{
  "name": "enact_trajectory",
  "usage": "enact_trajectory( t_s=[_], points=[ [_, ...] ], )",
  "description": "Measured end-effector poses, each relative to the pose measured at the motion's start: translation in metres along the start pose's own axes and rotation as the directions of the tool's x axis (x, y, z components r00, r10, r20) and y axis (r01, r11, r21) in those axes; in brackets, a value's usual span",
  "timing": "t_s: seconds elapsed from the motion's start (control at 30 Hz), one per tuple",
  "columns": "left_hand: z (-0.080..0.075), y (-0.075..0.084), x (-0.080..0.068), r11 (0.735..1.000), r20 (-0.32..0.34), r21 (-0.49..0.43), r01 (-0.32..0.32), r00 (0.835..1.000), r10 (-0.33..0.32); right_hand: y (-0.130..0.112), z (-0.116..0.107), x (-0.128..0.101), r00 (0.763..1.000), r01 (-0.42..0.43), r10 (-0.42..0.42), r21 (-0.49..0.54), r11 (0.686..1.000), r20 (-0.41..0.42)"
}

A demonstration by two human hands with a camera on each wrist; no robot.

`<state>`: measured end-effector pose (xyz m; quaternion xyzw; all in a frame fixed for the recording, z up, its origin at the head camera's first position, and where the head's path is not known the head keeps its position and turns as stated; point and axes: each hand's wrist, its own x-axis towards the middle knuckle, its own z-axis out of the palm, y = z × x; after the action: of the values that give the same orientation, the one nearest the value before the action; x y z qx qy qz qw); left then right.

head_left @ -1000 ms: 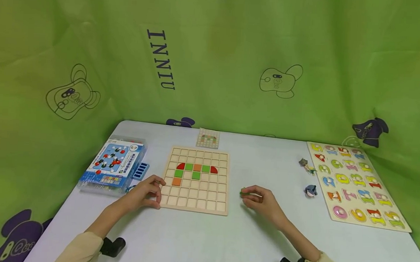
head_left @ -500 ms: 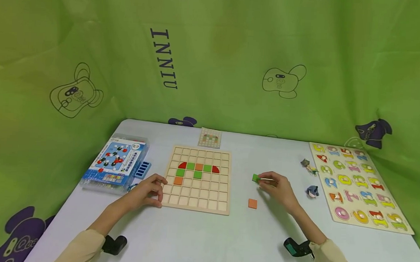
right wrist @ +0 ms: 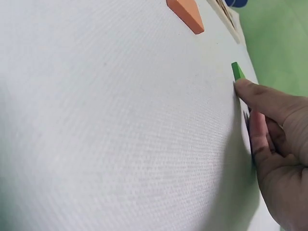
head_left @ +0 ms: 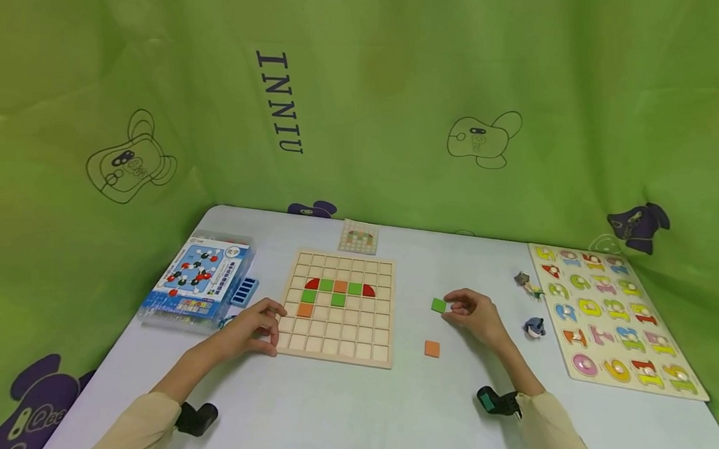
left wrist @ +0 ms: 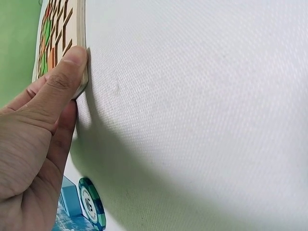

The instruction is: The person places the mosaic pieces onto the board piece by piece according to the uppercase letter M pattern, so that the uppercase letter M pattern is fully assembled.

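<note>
Green tile (head_left: 438, 305) touched by right hand (head_left: 475, 314); left hand (head_left: 248, 332) holds board (head_left: 335, 308)

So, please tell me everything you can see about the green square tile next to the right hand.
The green tile is a small, flat square piece, bright green, with a plain matt face; it looks like painted wood. It lies flat on the white table, outside the wooden grid board, to the right of it. An orange tile lies apart from it, nearer to the person. The right hand is at its right edge: in the right wrist view a fingertip touches the tile's edge.
</note>
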<state>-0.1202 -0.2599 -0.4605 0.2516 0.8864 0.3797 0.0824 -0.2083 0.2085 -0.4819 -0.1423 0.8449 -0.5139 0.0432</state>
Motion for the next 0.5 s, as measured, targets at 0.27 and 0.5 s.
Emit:
enact_trajectory(
  t_s=[0.27, 0.5],
  points=[
    [0.0003, -0.0004, 0.0008, 1.0, 0.004, -0.003, 0.003, 1.0, -0.003, 0.0042, 0.0031, 0.0017, 0.998, 0.032, -0.033, -0.016, 0.999, -0.047],
    [0.0003, 0.0001, 0.0012, 1.0, 0.005, -0.018, 0.015, 1.0, -0.015, -0.0044, 0.0071, -0.0042, 0.996, 0.029, -0.025, 0.046, 0.999, -0.086]
  ],
)
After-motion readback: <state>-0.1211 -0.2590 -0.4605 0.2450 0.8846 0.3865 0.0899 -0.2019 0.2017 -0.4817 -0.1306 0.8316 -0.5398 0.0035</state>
